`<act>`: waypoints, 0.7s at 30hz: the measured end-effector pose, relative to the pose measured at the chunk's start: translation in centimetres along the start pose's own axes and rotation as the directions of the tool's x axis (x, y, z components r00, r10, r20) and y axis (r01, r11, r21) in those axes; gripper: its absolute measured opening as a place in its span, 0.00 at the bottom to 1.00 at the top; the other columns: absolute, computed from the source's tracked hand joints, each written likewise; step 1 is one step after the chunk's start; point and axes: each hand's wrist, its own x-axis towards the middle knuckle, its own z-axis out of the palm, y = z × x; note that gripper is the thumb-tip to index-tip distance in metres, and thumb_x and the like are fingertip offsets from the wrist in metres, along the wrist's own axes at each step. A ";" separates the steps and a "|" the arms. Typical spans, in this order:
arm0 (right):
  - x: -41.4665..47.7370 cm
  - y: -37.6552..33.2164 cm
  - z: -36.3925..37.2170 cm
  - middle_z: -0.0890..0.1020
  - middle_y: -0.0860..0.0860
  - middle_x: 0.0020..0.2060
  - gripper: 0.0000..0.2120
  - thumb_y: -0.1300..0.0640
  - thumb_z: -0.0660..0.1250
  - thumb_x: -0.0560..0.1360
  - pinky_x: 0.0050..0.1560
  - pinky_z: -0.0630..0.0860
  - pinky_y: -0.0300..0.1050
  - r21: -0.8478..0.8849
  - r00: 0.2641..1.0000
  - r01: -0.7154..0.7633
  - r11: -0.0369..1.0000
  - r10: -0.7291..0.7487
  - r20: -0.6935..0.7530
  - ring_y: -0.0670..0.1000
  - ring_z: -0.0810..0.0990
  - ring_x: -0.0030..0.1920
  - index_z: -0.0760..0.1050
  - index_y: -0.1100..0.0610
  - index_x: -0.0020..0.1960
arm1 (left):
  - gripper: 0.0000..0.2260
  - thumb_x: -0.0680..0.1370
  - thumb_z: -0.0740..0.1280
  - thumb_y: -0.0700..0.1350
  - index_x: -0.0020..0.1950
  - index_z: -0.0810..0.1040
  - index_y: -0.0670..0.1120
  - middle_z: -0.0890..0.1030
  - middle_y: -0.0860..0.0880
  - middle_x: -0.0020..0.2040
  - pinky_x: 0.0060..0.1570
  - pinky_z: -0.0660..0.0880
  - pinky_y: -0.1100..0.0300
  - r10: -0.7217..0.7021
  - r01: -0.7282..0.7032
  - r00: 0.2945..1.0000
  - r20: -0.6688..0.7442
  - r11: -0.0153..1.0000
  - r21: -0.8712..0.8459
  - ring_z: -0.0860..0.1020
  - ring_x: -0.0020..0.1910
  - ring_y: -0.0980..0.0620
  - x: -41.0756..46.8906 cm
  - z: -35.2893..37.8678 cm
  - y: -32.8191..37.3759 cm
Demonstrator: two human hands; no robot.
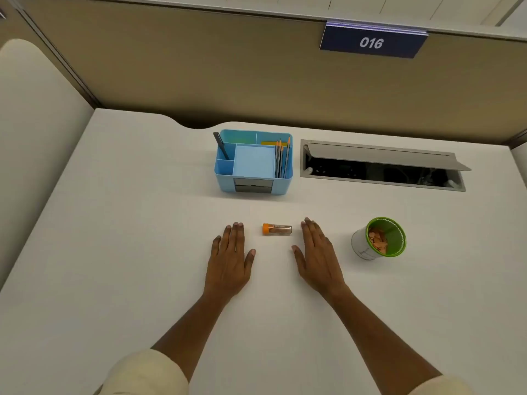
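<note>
Vial (277, 229) lay sideways between my left hand (229, 259) and right hand (318, 256), both flat, empty, on the surface (142, 252); I judged a mid-body pinch best, since it could roll.

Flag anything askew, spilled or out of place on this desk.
Minor only. A small orange-capped vial lies on its side on the desk, loose between the left hand and right hand, touching neither. The cable hatch lid at the back right stands open. Nothing spilled: the green-rimmed cup keeps its contents, and the blue organizer looks tidy.
</note>
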 end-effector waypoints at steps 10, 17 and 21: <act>4.1 -2.7 -0.9 0.79 0.56 0.59 0.13 0.56 0.64 0.82 0.53 0.79 0.48 0.012 0.999 0.012 1.000 -0.013 0.032 0.57 0.75 0.59 0.78 0.58 0.63 | 0.26 0.85 0.58 0.54 0.80 0.62 0.43 0.78 0.41 0.69 0.63 0.77 0.48 -0.072 0.055 0.994 -0.083 0.980 -0.193 0.77 0.66 0.42 0.5 -3.6 2.2; 1.1 -3.1 -3.1 0.80 0.57 0.57 0.12 0.59 0.69 0.80 0.50 0.78 0.46 0.123 0.994 0.037 0.992 -0.024 -0.109 0.57 0.76 0.59 0.80 0.59 0.62 | 0.20 0.83 0.65 0.50 0.73 0.74 0.44 0.82 0.41 0.63 0.54 0.81 0.54 -0.216 0.178 0.976 0.014 0.767 -0.617 0.82 0.53 0.47 1.0 -6.4 4.3; -1.4 -3.5 -6.0 0.81 0.56 0.54 0.12 0.59 0.71 0.78 0.45 0.74 0.41 0.164 0.967 0.088 0.983 -0.044 -0.250 0.57 0.76 0.55 0.81 0.59 0.61 | 0.18 0.82 0.67 0.53 0.69 0.79 0.47 0.83 0.44 0.61 0.42 0.83 0.65 -0.204 0.215 0.972 0.113 0.591 -0.778 0.85 0.49 0.49 1.0 -9.3 6.4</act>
